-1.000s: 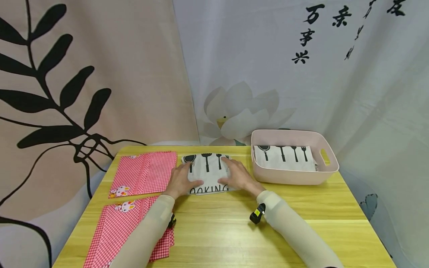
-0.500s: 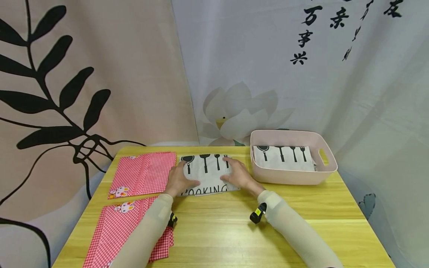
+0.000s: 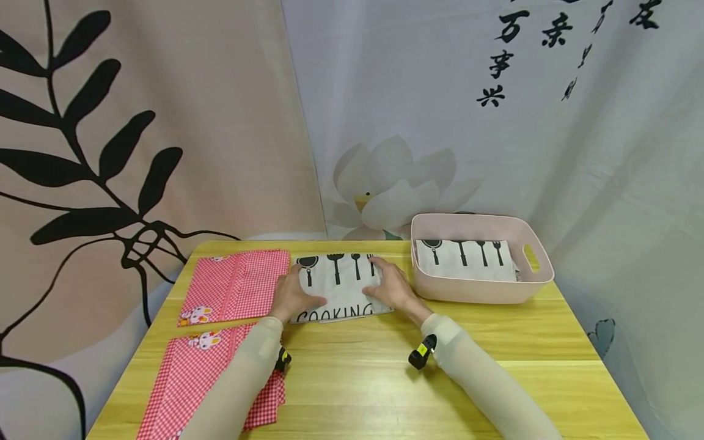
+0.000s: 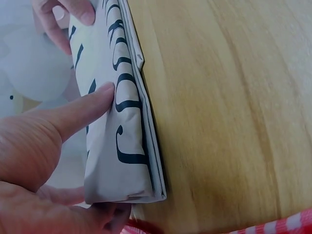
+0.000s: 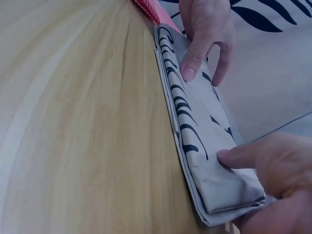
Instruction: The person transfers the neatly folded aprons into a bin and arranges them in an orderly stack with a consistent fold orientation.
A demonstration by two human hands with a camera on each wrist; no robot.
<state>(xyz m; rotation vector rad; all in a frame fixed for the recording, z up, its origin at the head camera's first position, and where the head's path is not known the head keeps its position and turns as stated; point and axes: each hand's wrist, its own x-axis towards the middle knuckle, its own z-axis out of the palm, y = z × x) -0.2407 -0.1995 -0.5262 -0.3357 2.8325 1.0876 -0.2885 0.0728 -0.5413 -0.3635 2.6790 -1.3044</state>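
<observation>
A folded white cloth with black utensil prints and COOKING lettering lies at the table's far middle, its layered near edge showing in both wrist views. My left hand grips its left end; the left wrist view has the thumb on top and fingertips tucked beneath the end. At the opposite end my right hand holds the cloth, thumb pressed on its upper face and the other fingers partly hidden behind and under it.
A pink basket at the far right holds another folded white cloth with the same print. Two red-checked cloths with rabbit patches, one far and one near, lie on the left. Printed curtains hang behind the table.
My hands have moved slightly apart, the left one leftward, and the cloth between them lies flatter and wider, with more of its lettering showing. Over the last half second almost nothing moves.
</observation>
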